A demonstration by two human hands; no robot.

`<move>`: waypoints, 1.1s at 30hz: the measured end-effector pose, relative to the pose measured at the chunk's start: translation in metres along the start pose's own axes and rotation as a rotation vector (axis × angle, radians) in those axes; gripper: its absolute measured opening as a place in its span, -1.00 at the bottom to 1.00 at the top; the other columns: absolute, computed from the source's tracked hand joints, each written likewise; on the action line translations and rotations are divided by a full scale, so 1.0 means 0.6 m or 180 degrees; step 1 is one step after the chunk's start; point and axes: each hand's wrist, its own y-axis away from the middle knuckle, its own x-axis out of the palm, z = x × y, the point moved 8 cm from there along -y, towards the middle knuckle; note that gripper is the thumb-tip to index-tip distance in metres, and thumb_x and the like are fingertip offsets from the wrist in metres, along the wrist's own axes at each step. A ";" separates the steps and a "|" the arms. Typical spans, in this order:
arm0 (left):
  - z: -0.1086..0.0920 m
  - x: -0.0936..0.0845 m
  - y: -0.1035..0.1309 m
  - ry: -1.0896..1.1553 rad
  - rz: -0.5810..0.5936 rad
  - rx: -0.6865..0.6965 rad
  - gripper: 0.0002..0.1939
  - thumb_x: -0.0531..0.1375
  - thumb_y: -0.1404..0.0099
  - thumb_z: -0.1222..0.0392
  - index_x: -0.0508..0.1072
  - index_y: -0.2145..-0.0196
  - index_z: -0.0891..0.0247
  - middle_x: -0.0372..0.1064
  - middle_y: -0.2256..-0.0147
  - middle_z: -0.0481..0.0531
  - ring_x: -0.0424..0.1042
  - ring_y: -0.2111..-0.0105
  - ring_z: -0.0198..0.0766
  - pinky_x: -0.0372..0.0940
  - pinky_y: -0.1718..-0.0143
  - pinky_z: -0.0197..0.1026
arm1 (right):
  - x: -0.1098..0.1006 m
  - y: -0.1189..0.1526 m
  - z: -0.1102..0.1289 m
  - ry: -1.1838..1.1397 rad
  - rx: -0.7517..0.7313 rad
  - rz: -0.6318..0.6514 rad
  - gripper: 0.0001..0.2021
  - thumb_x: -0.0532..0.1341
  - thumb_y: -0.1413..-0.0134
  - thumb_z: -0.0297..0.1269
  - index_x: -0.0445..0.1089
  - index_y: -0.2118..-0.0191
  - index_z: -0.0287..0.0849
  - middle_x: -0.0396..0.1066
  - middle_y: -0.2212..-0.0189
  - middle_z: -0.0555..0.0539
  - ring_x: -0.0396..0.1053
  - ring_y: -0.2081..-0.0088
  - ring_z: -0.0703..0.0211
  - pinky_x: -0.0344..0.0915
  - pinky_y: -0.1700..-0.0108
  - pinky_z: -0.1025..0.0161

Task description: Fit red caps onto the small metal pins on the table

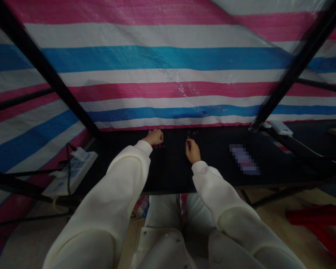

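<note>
My left hand (155,137) is over the far part of the black table (170,175), its fingers curled closed. What they hold, if anything, is hidden. Just below that hand, several small red pieces (160,145) sit in a short row, partly covered by it. To the right, my right hand (193,150) has its fingertips pinched together at the table; I cannot make out what is between them. A small greyish piece (188,135) shows right beyond those fingertips. Several tiny pale pieces (195,133) lie a little further right, too small to name.
A phone-shaped blurred item (244,160) lies on the right of the table. At the left stands a white power strip (72,173) with plugs and cables. A white device (280,127) with a cord is at the far right. Black frame posts (289,74) rise before the striped sheet (168,58).
</note>
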 end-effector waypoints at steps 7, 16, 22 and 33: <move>0.004 0.005 -0.003 -0.0039 -0.0006 -0.0008 -0.83 0.19 -0.01 0.17 0.46 0.40 0.25 0.36 0.23 0.12 0.27 0.14 -0.07 0.13 0.14 -0.04 | -0.002 0.000 0.000 -0.0011 0.0004 0.0009 -0.74 -0.05 -0.15 -0.25 0.24 0.12 -0.22 0.35 0.23 -0.17 0.32 0.23 0.15 0.24 0.11 0.16; 0.000 0.005 -0.003 0.0049 0.0085 -0.0071 -0.84 0.19 -0.01 0.18 0.47 0.39 0.23 0.37 0.24 0.10 0.26 0.11 -0.09 0.13 0.10 -0.06 | -0.002 -0.001 -0.002 -0.0022 0.0064 0.0002 -0.74 -0.05 -0.15 -0.25 0.24 0.12 -0.22 0.34 0.24 -0.17 0.31 0.22 0.16 0.23 0.10 0.17; 0.002 0.005 -0.003 0.0106 0.0027 -0.0025 -0.84 0.20 0.01 0.19 0.46 0.39 0.23 0.36 0.25 0.11 0.26 0.12 -0.06 0.12 0.11 0.00 | -0.002 0.000 -0.004 -0.0037 0.0146 0.0040 -0.74 -0.06 -0.14 -0.26 0.24 0.12 -0.22 0.34 0.22 -0.17 0.31 0.20 0.16 0.22 0.09 0.16; -0.098 -0.011 -0.012 0.0419 -0.0627 0.0529 -0.71 0.11 -0.12 0.15 0.38 0.17 0.23 0.31 0.13 0.10 0.24 0.07 -0.10 0.12 0.07 -0.06 | -0.014 0.000 -0.025 -0.0312 0.0501 -0.0311 -0.76 -0.06 -0.13 -0.23 0.22 0.16 -0.21 0.33 0.25 -0.16 0.31 0.21 0.18 0.25 0.14 0.21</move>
